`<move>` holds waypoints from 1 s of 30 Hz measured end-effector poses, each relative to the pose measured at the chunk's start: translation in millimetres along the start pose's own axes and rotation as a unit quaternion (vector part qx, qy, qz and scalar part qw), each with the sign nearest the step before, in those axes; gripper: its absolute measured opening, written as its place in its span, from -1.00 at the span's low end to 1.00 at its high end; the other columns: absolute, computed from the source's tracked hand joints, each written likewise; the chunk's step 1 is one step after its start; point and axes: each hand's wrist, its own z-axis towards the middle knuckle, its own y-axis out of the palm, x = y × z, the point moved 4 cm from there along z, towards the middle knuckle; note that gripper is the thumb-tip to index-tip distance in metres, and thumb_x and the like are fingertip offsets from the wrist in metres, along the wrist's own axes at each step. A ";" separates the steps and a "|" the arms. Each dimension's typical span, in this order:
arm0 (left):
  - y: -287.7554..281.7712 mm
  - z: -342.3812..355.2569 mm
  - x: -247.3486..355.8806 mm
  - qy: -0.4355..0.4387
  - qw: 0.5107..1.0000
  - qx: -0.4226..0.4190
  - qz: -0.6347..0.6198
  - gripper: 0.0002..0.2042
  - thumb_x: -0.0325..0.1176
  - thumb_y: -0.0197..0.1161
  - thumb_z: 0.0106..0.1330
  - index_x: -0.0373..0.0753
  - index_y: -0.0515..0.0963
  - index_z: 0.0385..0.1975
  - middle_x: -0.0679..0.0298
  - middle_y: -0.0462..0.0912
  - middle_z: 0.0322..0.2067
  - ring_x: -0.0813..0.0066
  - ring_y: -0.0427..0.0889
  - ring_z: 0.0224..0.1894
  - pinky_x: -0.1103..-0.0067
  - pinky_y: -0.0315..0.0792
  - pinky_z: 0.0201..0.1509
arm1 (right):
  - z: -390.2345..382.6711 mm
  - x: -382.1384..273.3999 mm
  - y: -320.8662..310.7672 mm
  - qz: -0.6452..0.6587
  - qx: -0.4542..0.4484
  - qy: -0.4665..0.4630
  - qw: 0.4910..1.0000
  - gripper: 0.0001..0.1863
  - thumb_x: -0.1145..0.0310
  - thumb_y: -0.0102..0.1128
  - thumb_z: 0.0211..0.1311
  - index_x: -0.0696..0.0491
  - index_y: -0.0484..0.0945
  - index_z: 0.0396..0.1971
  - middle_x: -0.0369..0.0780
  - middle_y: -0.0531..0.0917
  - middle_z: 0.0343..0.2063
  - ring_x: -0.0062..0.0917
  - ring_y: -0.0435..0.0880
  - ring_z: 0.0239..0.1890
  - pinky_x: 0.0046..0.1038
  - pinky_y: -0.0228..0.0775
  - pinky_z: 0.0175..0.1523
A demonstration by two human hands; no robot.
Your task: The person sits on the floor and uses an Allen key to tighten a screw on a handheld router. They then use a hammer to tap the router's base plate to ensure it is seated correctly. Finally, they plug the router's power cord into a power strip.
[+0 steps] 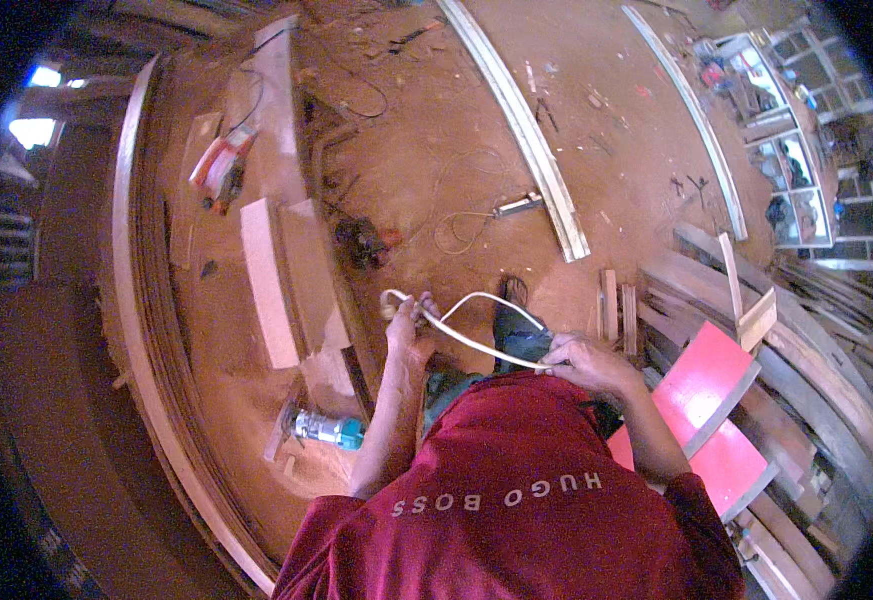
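Note:
A white cable [486,348] stretches between my two hands in front of my body, with a loop of it arching up in the middle. My left hand [408,318] is closed around one part of it, and a small bend sticks out past the fingers. My right hand [581,362] grips the other end of the stretch near my waist. To the left of my left forearm, a teal and silver trim router [328,430] lies on its side on the wooden bench, among sawdust.
Pale boards [268,270] and an orange-handled power tool [224,165] lie on the bench at left. A long white beam [526,130] and a power strip [518,205] with its cord are on the dusty floor. Red panels [701,385] and stacked timber [806,350] stand at right.

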 end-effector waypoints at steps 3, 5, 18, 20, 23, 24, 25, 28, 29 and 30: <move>52.4 5.4 -13.0 0.137 0.975 -0.028 0.170 -0.90 -0.41 0.09 0.43 -0.23 0.46 -0.15 0.27 0.61 -0.38 0.58 0.50 -0.53 0.58 0.45 -0.53 | 2.7 75.7 -1.7 0.096 -0.003 -0.002 0.995 -0.68 0.29 0.20 0.24 0.10 0.62 -0.06 -0.09 0.64 -0.22 -0.25 0.61 -0.16 -0.26 0.43 0.02; 116.0 -11.7 -28.8 0.187 0.906 -0.080 0.371 -0.90 -0.40 0.10 0.43 -0.25 0.49 -0.18 0.27 0.61 -0.41 0.59 0.50 -0.53 0.59 0.45 -0.51 | 32.1 120.9 -26.1 0.238 0.041 -0.005 0.970 -0.56 0.16 0.14 0.35 0.18 0.52 0.06 -0.07 0.66 -0.06 -0.31 0.64 -0.04 -0.31 0.45 0.12; 248.1 195.0 -299.9 0.063 0.508 -0.293 0.808 -0.70 -0.28 0.17 0.31 -0.24 0.50 -0.02 0.01 0.69 -0.18 -0.01 0.68 -0.17 0.19 0.54 -0.08 | 251.9 522.3 -260.2 0.634 0.375 0.222 0.639 -0.59 -0.08 0.06 0.38 -0.10 0.43 -0.01 -0.37 0.58 -0.38 -0.76 0.35 -0.57 -0.66 0.19 -0.54; 220.6 272.1 -320.5 0.008 0.448 -0.336 0.828 -0.66 -0.21 0.20 0.29 -0.23 0.51 -0.01 0.02 0.68 -0.14 -0.03 0.67 -0.12 0.18 0.53 -0.04 | 226.8 610.9 -246.3 0.615 0.442 0.300 0.580 -0.61 -0.05 0.09 0.38 -0.08 0.41 -0.03 -0.40 0.48 -0.49 -0.79 0.29 -0.63 -0.69 0.09 -0.62; 157.5 455.6 -344.4 0.011 0.640 -0.301 0.707 -0.66 -0.19 0.23 0.25 -0.25 0.55 -0.06 0.08 0.66 -0.12 0.15 0.64 -0.08 0.29 0.52 -0.01 | 182.0 686.6 -198.8 0.544 0.408 0.444 0.583 -0.64 0.00 0.11 0.38 -0.04 0.44 -0.07 -0.43 0.33 -0.63 -0.78 0.23 -0.71 -0.66 -0.01 -0.69; 152.6 513.0 -352.2 0.024 0.748 -0.216 0.627 -0.67 -0.20 0.23 0.25 -0.27 0.57 -0.09 0.12 0.65 -0.12 0.25 0.62 -0.07 0.33 0.51 0.00 | 180.0 700.8 -176.4 0.509 0.394 0.483 0.594 -0.67 0.03 0.14 0.37 -0.02 0.46 -0.12 -0.43 0.33 -0.62 -0.79 0.21 -0.72 -0.65 -0.04 -0.70; 170.9 563.3 -349.2 -0.014 0.788 -0.091 0.609 -0.67 -0.18 0.26 0.25 -0.28 0.57 -0.12 0.15 0.63 -0.12 0.31 0.62 -0.11 0.37 0.52 -0.05 | 173.5 714.6 -154.6 0.469 0.379 0.520 0.605 -0.69 0.05 0.16 0.37 -0.01 0.48 -0.18 -0.42 0.34 -0.62 -0.79 0.20 -0.72 -0.64 -0.07 -0.70; 166.9 715.9 -358.5 0.113 0.672 -0.073 0.729 -0.57 -0.07 0.27 0.27 -0.26 0.50 -0.02 0.17 0.60 -0.16 0.34 0.61 -0.18 0.37 0.55 -0.11 | 166.3 755.0 -92.2 0.295 0.276 0.479 0.779 -0.63 0.13 0.21 0.35 0.11 0.51 -0.05 -0.25 0.57 -0.32 -0.57 0.54 -0.25 -0.45 0.42 -0.12; 168.1 745.8 -363.7 0.074 0.708 -0.052 0.700 -0.54 -0.03 0.28 0.26 -0.24 0.49 0.00 0.17 0.60 -0.15 0.33 0.61 -0.16 0.36 0.55 -0.12 | 172.6 757.4 -80.5 0.237 0.228 0.495 0.804 -0.56 0.18 0.19 0.37 0.18 0.44 0.07 -0.20 0.59 -0.18 -0.46 0.52 -0.07 -0.38 0.33 0.12; 174.4 776.3 -374.2 0.035 0.741 -0.036 0.670 -0.52 0.00 0.29 0.26 -0.23 0.47 0.02 0.17 0.59 -0.15 0.32 0.60 -0.15 0.35 0.56 -0.12 | 163.0 773.4 -49.9 0.131 0.292 0.468 0.824 -0.58 0.32 0.21 0.34 0.21 0.39 0.09 -0.21 0.58 -0.18 -0.49 0.54 -0.12 -0.44 0.39 0.04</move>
